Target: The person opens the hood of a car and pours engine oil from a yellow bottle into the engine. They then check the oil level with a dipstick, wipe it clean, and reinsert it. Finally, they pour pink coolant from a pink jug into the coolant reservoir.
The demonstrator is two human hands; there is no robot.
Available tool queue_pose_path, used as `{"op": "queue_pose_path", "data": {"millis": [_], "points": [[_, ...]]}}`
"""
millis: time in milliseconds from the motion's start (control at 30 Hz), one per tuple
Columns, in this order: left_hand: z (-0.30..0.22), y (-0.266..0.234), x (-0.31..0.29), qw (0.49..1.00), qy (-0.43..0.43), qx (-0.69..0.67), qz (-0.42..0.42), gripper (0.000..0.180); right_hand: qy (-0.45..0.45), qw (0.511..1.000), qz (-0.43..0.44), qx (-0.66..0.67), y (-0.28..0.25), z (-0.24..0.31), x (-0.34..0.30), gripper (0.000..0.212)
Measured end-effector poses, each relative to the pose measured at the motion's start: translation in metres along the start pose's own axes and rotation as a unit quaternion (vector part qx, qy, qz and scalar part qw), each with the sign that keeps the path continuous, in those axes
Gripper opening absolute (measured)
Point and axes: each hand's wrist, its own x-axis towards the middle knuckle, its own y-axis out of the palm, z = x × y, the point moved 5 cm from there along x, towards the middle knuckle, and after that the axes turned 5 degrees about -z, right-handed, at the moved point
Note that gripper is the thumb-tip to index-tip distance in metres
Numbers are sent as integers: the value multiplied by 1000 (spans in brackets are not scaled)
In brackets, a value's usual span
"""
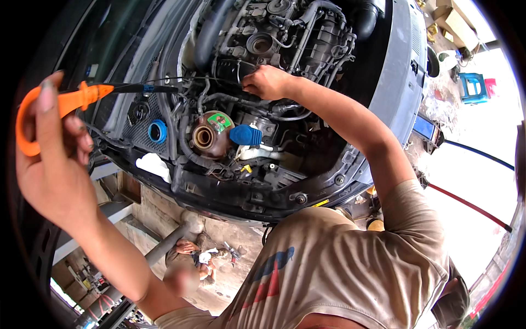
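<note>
On the left, my left hand [57,181] is raised with its fingers closed on the orange loop handle of a dipstick [94,97]. From the handle, a dark shaft and a thin rod run right across the engine bay. My right hand [269,82] is closed over the engine [285,33], and the thin rod appears to reach its fingers. The exact pinch point is hidden. Nearer to me is a brownish coolant tank [215,151] with an uncapped neck, a blue cap [245,135] beside it. A round blue cap [158,131] rests further left.
Hoses and cables surround the work area. White cloth or paper [154,166] lies on the car's front edge, against which I lean. Another person [186,274] is low down at lower left. A blue stool [473,88] and a red pole [468,207] are at right.
</note>
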Motion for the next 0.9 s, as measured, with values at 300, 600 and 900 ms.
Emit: {"op": "queue_pose_path", "data": {"millis": [300,600,900], "points": [[38,80,4,983,-3,24,183,29,99,989,99,-49,41,-36,-28,28],[50,112,31,990,49,7,134,34,120,993,4,23,-63,21,-37,23],[110,197,-1,990,11,61,127,37,88,994,-67,13,-119,74,-26,23]]}}
